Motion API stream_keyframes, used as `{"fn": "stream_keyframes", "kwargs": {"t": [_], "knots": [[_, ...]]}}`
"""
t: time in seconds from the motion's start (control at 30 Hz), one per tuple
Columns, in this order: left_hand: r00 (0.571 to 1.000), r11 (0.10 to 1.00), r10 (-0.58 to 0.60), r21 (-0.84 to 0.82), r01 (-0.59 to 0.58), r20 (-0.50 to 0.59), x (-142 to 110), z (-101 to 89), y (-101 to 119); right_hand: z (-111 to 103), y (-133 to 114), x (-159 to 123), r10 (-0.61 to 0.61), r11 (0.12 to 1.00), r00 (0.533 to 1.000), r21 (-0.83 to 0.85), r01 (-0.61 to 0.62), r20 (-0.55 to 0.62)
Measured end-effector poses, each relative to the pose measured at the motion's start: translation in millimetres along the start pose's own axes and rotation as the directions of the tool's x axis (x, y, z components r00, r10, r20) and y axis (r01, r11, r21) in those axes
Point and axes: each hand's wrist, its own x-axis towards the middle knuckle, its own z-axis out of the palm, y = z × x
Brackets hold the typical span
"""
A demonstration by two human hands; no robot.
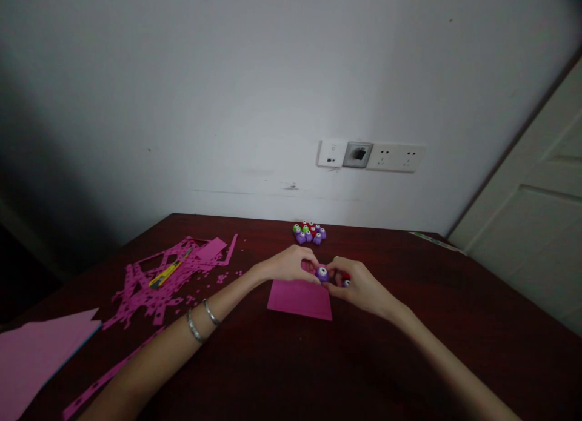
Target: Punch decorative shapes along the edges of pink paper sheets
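A small purple toy with one white eye [322,274] is between the fingertips of my left hand [291,265] and my right hand [359,283]. Both hands are closed on it from either side. Under them lies a pink foam sheet [300,300], its far part covered by my fingers. A red toy with a white eye [346,282] shows beneath my right hand; whether my fingers touch it I cannot tell. Behind my hands, a cluster of similar purple, red and green eyed toys [309,233] sits near the wall.
To the left, a yellow utility knife [168,272] rests on a heap of pink foam scraps [136,291]. Larger pink sheets [40,360] lie at the table's left edge, beside a long punched strip [109,375]. Wall sockets [393,157] are above the dark table [409,360].
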Motion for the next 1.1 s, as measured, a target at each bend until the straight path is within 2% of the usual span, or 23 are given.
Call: {"fn": "stream_keyframes", "kwargs": {"t": [0.1,0.2,0.33,0.4,0.5,0.57,0.77,0.97,1.1], "knots": [[1.0,1.0,-0.008,0.011,0.008,0.027,0,-4.2,1,-1,0,-1,0.019,1.0,1.0,0.003,-0.019,-0.003],[0.998,0.99,-0.057,0.13,0.057,-0.008,-3,-15.5,-7,-2,7,0,0.121,0.991,0.992,0.059,-0.122,0.021],[0.97,0.912,-0.208,0.332,0.239,-0.128,-12,-27.4,-40,-4,18,3,0.285,0.94,0.957,0.177,-0.291,0.06],[0.953,0.876,-0.279,0.377,0.302,-0.115,-17,-27.0,-60,-7,20,4,0.319,0.922,0.946,0.21,-0.324,0.059],[0.951,0.871,-0.307,0.392,0.296,-0.036,-23,-20.7,-83,-12,20,4,0.369,0.901,0.928,0.221,-0.373,0.058],[0.952,0.879,-0.307,0.381,0.287,-0.01,-23,-16.2,-90,-14,21,4,0.404,0.887,0.912,0.213,-0.409,0.072],[0.938,0.856,-0.348,0.406,0.32,-0.004,-23,-10.2,-95,-14,31,2,0.444,0.869,0.881,0.163,-0.467,0.162],[0.93,0.86,-0.368,0.384,0.335,0.011,-24,-8.3,-99,-7,39,-3,0.422,0.855,0.83,0.145,-0.498,0.365],[0.93,0.869,-0.367,0.363,0.336,0.017,-22,-9.9,-94,2,38,-3,0.389,0.845,0.83,0.203,-0.494,0.401]]}}
